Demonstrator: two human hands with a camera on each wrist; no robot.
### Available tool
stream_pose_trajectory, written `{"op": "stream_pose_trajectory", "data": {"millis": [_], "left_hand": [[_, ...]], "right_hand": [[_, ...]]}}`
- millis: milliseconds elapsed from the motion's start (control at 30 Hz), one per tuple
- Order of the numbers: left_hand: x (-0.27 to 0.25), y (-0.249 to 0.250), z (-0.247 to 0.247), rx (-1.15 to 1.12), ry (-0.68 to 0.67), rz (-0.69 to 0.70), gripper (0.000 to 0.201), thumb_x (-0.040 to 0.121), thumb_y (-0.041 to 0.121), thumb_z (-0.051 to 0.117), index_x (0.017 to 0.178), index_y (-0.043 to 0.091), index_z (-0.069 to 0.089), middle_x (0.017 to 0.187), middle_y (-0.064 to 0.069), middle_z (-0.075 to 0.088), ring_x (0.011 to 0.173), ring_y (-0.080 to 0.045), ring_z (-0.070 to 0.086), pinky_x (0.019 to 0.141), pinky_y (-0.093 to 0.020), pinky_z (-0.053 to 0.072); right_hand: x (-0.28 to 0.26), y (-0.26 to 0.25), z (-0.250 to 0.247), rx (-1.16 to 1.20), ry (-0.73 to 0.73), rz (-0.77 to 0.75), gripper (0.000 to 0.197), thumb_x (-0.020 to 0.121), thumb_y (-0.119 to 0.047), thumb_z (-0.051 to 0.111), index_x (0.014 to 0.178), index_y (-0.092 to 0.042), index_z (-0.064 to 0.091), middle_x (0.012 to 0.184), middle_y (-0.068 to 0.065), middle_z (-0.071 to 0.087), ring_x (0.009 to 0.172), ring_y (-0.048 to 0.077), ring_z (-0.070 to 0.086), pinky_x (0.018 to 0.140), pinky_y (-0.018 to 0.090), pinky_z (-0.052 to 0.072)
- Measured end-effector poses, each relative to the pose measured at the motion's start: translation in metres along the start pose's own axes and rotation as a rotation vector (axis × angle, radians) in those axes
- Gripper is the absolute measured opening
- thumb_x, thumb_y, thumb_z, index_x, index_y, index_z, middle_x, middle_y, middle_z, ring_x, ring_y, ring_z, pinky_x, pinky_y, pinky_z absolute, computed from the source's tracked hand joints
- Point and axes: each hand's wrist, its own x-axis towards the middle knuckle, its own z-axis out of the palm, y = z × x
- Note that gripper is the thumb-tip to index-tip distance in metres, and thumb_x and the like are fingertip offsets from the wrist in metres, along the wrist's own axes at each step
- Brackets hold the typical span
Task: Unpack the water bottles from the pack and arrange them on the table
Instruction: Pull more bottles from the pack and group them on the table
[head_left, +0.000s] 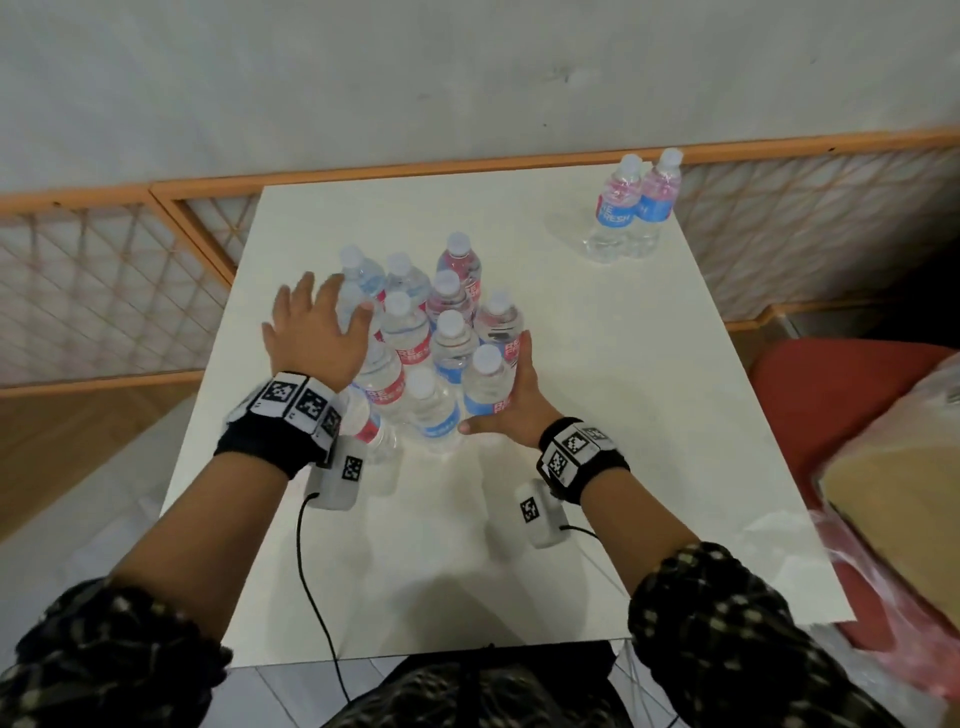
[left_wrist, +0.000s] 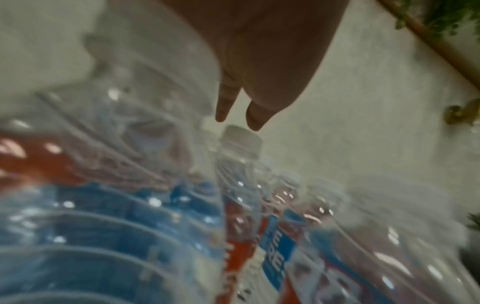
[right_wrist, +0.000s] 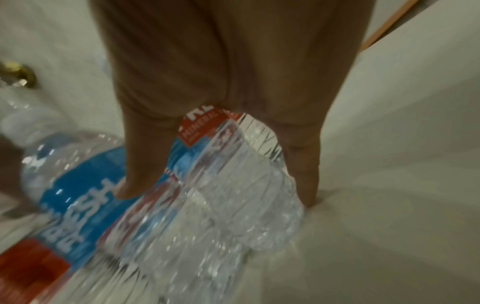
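a white square table (head_left: 623, 395) carries everything, its far edge close to a pale wall with an orange-framed lattice panel running along its foot. near the middle, slightly left, a tight cluster of water bottles (head_left: 441, 338) stands upright on the tabletop, clear plastic with white caps and red-and-blue labels, bottle touching bottle in rough rows. well apart from them, at the far right corner, two more bottles (head_left: 631, 208) of the same kind stand side by side, touching each other and close to the table's edge.
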Motion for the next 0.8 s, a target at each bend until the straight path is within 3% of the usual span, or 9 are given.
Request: {"op": "stream_pose_trajectory", "data": {"millis": [100,267,433,500,600,700,800], "left_hand": [[0.011,-0.015,-0.005,-0.051,-0.100,-0.106,0.069,0.089,0.062,0.034,0.147,0.025,0.028,0.158,-0.010,0.015,0.146,-0.030,0.012,0.117,-0.049,0.015],[0.014,-0.023,-0.005,-0.157,-0.160,-0.116,0.064,0.093,0.051,0.045,0.149,0.028,0.024,0.160,-0.006,0.003,0.145,-0.029,0.017,0.116,-0.042,0.018],[0.019,-0.041,0.000,-0.156,-0.178,-0.049,0.064,0.092,0.051,0.047,0.148,0.026,0.028,0.160,-0.009,-0.001,0.147,-0.028,0.006,0.119,-0.044,0.014],[0.016,-0.044,0.002,-0.169,-0.123,0.010,0.067,0.090,0.053,0.048,0.147,0.022,0.032,0.159,-0.013,0.004,0.147,-0.028,0.006,0.118,-0.045,0.015],[0.014,-0.045,0.000,-0.193,-0.143,-0.017,0.063,0.092,0.042,0.054,0.147,0.023,0.029,0.159,-0.010,-0.004,0.148,-0.024,0.003,0.119,-0.039,0.011],[0.016,-0.049,-0.003,-0.205,-0.153,-0.019,0.064,0.092,0.041,0.055,0.148,0.026,0.027,0.160,-0.006,-0.006,0.148,-0.023,0.001,0.120,-0.039,0.009],[0.016,-0.052,-0.001,-0.207,-0.132,-0.002,0.064,0.092,0.038,0.057,0.147,0.025,0.028,0.159,-0.008,-0.005,0.148,-0.024,0.003,0.120,-0.042,0.011]], "right_hand": [[-0.004,-0.014,0.015,-0.046,0.049,-0.043,0.151,0.039,-0.062,0.086,0.121,-0.059,-0.040,0.158,-0.008,-0.004,0.147,0.016,0.002,0.118,0.053,0.013],[-0.011,-0.031,0.032,-0.117,0.055,-0.015,0.153,0.051,-0.040,0.090,0.118,-0.041,-0.047,0.152,0.002,-0.032,0.143,0.022,-0.025,0.119,0.050,-0.001],[-0.007,-0.037,0.041,-0.152,0.093,-0.050,0.154,0.051,-0.039,0.091,0.104,-0.054,-0.053,0.149,0.006,-0.037,0.142,0.024,-0.029,0.118,0.050,-0.005],[-0.003,-0.036,0.045,-0.140,0.091,-0.027,0.155,0.052,-0.039,0.091,0.111,-0.048,-0.052,0.149,0.008,-0.036,0.140,0.025,-0.031,0.117,0.048,-0.011],[0.003,-0.034,0.053,-0.126,0.056,0.017,0.156,0.054,-0.041,0.089,0.132,-0.023,-0.044,0.148,0.009,-0.040,0.137,0.026,-0.037,0.105,0.036,-0.024],[0.005,-0.035,0.060,-0.079,0.048,0.041,0.157,0.054,-0.040,0.090,0.130,-0.020,-0.046,0.147,0.009,-0.041,0.137,0.024,-0.037,0.102,0.032,-0.020],[0.009,-0.029,0.060,-0.085,0.048,0.055,0.155,0.054,-0.030,0.091,0.137,-0.019,-0.039,0.151,0.008,-0.031,0.142,0.025,-0.025,0.113,0.039,-0.013]]}}
